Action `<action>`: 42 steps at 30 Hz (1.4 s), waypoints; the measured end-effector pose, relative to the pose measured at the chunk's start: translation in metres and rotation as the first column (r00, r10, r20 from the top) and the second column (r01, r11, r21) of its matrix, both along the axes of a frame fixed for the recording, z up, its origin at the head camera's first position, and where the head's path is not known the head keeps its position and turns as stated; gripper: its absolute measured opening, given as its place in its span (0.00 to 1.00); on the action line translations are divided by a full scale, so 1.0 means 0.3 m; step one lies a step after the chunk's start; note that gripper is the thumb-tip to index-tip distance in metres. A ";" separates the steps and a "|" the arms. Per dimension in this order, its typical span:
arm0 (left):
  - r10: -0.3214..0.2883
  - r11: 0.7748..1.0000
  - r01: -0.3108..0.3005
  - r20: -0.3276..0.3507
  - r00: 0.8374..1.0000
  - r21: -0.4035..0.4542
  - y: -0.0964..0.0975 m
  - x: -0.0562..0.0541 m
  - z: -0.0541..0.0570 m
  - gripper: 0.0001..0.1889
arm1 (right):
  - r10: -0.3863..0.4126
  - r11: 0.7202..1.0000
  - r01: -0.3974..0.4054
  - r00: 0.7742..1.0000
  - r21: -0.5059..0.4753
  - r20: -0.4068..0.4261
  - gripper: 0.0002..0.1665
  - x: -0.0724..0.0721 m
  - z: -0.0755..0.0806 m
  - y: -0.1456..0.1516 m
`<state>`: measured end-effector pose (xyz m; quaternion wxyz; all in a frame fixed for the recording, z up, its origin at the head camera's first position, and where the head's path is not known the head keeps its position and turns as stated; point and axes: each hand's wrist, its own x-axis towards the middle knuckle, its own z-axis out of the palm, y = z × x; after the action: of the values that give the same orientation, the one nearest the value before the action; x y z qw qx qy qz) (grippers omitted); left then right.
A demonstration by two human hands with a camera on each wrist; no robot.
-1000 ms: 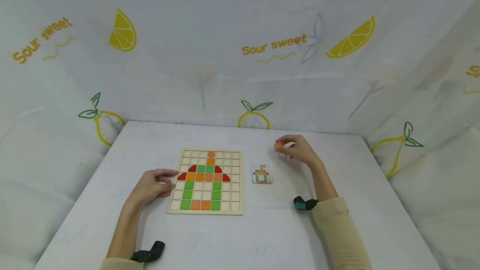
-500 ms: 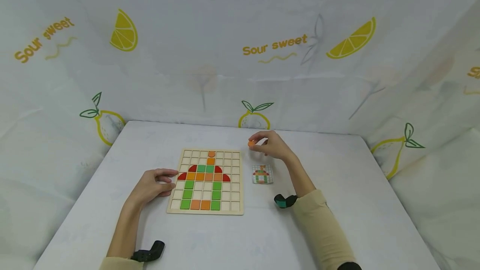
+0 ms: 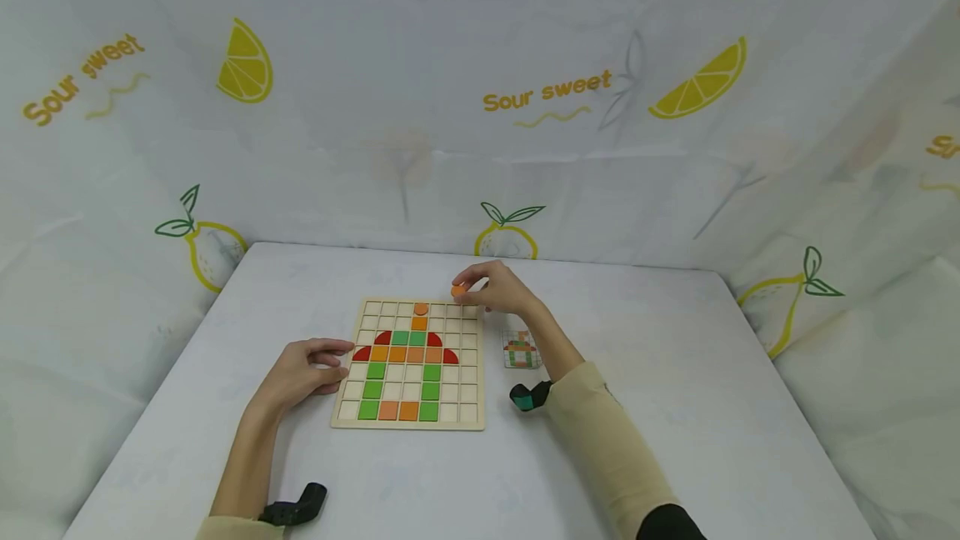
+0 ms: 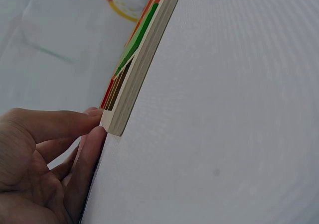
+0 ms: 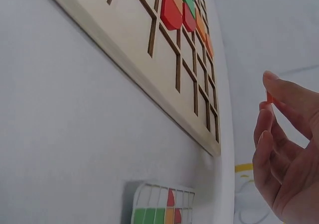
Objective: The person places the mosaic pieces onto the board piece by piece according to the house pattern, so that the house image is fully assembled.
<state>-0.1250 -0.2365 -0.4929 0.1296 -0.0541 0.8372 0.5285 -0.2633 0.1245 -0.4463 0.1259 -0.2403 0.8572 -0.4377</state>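
A wooden grid board (image 3: 468, 427) lies on the table with red, green and orange pieces set in its cells. At its left edge is my left hand (image 3: 300, 373), with thumb and fingertips spread along the rim; the left wrist view shows the fingertips (image 4: 94, 118) right at the frame's edge. My right hand (image 3: 498, 286) pinches a small round orange piece (image 3: 458, 291) between thumb and fingers, over the board's back right corner. Seen from the right wrist, the orange piece (image 5: 269, 97) shows edge-on, mostly covered by the fingers.
Right of the board lies a small pattern card (image 3: 520, 350), partly overlapped by my right forearm. A similar round orange piece (image 3: 422, 308) sits in the board's back row. A white cloth (image 3: 360, 148) with lemon prints hangs behind the table.
My right hand has moved left with the round orange piece, from beyond the card to the board's back right corner. The left hand has stayed at the board's edge.
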 end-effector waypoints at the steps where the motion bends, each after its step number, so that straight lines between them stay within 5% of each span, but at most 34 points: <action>1: -0.002 1.000 0.002 0.001 1.000 -0.001 0.000 0.000 0.001 0.26 | 0.003 1.000 -0.003 1.000 -0.002 0.004 0.17 -0.003 -0.003 -0.010; 14: -0.004 1.000 0.004 0.010 1.000 -0.004 -0.007 -0.002 0.012 0.25 | -0.064 0.992 0.056 0.996 0.113 0.068 0.13 -0.005 -0.067 -0.126; 27: 0.003 1.000 -0.003 0.022 1.000 -0.015 -0.004 0.000 0.009 0.25 | -0.079 0.977 0.073 0.997 0.201 0.024 0.15 0.017 -0.062 -0.144; 36: -0.009 1.000 0.009 0.030 1.000 -0.001 0.003 -0.005 0.008 0.26 | -0.044 0.996 0.047 0.998 0.072 -0.042 0.13 0.016 -0.017 0.005; 42: -0.046 0.999 0.046 0.032 0.998 0.009 -0.017 -0.007 0.024 0.27 | -0.118 0.993 0.119 0.990 0.011 -0.078 0.15 0.028 0.049 0.171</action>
<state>-0.1271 -0.2414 -0.4859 0.1553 -0.0426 0.8339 0.5279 -0.2548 0.1758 -0.4315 0.0683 -0.2048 0.8776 -0.4281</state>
